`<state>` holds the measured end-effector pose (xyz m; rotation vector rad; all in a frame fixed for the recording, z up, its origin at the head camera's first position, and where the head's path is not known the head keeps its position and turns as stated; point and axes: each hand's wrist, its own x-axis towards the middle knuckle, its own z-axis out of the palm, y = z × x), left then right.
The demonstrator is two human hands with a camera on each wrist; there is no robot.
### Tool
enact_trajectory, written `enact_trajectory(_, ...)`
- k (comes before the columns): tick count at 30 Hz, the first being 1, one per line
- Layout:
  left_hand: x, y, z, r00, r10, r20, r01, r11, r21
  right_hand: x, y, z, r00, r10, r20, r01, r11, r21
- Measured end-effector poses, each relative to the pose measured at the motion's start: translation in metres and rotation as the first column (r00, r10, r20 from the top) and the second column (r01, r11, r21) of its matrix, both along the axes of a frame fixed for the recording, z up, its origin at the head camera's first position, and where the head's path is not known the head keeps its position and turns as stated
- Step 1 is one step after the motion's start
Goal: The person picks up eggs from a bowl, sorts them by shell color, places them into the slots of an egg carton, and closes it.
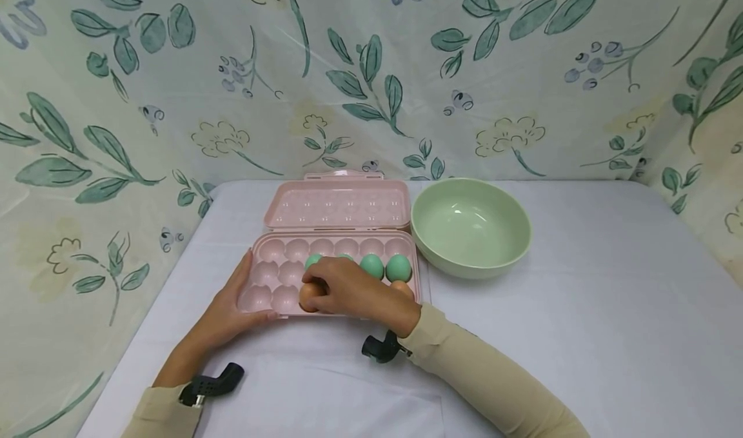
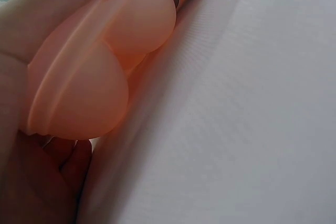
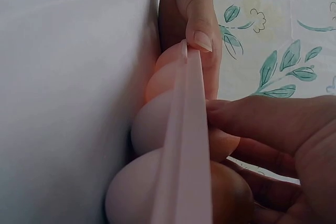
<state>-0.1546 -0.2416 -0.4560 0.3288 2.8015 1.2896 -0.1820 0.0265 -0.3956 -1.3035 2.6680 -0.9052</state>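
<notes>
A pink plastic egg carton [image 1: 266, 272] lies unfolded on the white cloth. My left hand [image 1: 229, 309] grips its left end, thumb along the front rim; in the left wrist view the fingers curl beneath the cups. My right hand [image 1: 354, 289] pinches a brown egg [image 1: 309, 298] at the third front-row cup from the left. In the right wrist view that egg [image 3: 226, 144] sits beside another brown egg [image 3: 231, 195]. Green eggs [image 1: 398, 268] stand in the middle row, some partly behind the right hand. At the front right a brown egg [image 1: 402, 288] shows past the wrist, which hides other cups.
The carton's lid [image 1: 338, 204] leans back behind the cups. A light green bowl [image 1: 470, 228] stands at the carton's right, close to it. White cloth [image 1: 580, 296] covers the table, and a leaf-patterned curtain [image 1: 371, 102] hangs behind and at the sides.
</notes>
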Motion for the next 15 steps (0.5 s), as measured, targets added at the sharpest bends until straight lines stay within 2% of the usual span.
enact_trajectory(6,0.0008,-0.0001,0.0006,1.000,0.002,-0.001,-0.002,1.000,0.001,0.0009,0.0013,0.0025,1.000,0.005,0.025,-0.004,1.000,-0.016)
enact_trajectory(15,-0.0010,-0.0005,0.0001,1.000,0.005,-0.001,-0.005,1.000,-0.014,-0.0017,0.0054,0.0078,0.992,-0.001,0.123,0.010,0.997,-0.071)
